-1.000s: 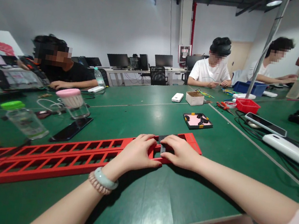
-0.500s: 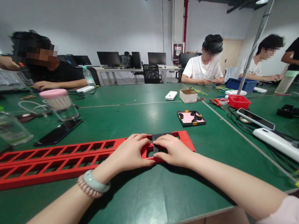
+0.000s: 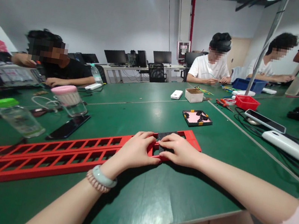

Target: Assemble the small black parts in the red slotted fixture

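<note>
A long red ladder-like plastic frame (image 3: 125,140) lies slantwise across the table, with two rows of slots. Near its right end, my left hand (image 3: 135,150) is closed around the frame, its thumb at the near edge and its fingers over the far side. A flat black piece (image 3: 166,136) sits across the frame just right of those fingers. My right hand (image 3: 182,150) pinches this black piece between thumb and fingers. Part of the piece is hidden under the right fingers, so I cannot tell how it is seated.
Beyond the frame is a shallow tray (image 3: 196,124) with small black parts. A phone (image 3: 69,127), a pink-lidded jar (image 3: 69,99) and a green-lidded bottle (image 3: 19,118) are at left. A white power strip (image 3: 292,150) and cables lie right. Several people sit or stand around the table.
The view has shifted slightly, so the whole scene sits farther right. Both hands keep their places on the red frame and the black piece, with no clear movement against them.
</note>
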Available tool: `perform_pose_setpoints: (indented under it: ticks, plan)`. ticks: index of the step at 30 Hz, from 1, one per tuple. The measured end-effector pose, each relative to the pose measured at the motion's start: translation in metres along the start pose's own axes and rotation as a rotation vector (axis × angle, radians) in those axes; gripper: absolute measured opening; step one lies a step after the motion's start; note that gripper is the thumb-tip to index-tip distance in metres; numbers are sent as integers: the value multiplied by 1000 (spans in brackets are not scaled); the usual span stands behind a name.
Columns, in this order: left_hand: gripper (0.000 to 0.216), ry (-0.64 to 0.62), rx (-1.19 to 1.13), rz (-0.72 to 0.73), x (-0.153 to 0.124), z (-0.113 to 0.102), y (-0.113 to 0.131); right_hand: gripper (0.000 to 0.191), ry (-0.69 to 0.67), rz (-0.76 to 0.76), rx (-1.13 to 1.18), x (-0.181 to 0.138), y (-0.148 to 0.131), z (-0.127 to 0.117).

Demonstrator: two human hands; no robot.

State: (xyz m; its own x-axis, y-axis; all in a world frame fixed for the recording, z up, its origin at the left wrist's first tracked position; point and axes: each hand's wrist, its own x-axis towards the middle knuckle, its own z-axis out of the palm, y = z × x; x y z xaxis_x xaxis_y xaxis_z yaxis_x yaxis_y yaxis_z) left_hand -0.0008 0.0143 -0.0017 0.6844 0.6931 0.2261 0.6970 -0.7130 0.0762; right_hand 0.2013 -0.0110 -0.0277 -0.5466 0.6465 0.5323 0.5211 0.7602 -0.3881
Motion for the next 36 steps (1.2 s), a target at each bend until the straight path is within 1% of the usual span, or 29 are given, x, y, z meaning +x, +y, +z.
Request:
perform_pose_setpoints:
  ticks: [5, 11, 20, 27, 36]
  plan:
    - [48, 26, -17, -1, -3, 0, 3, 24, 14, -7, -22, -2, -1, 2]
    - [47, 11, -9, 11, -4, -1, 5, 20, 4, -18, -25, -2, -2, 2]
    - [47, 10, -23, -4, -2, -2, 5, 22, 3, -52, -56, -1, 2, 2]
    - [44, 6, -39, -13, -1, -3, 4, 23, 3, -55, -22, 0, 5, 2]
    - [40, -2, -54, -19, 0, -4, 4, 23, 19, -62, -42, 2, 6, 3]
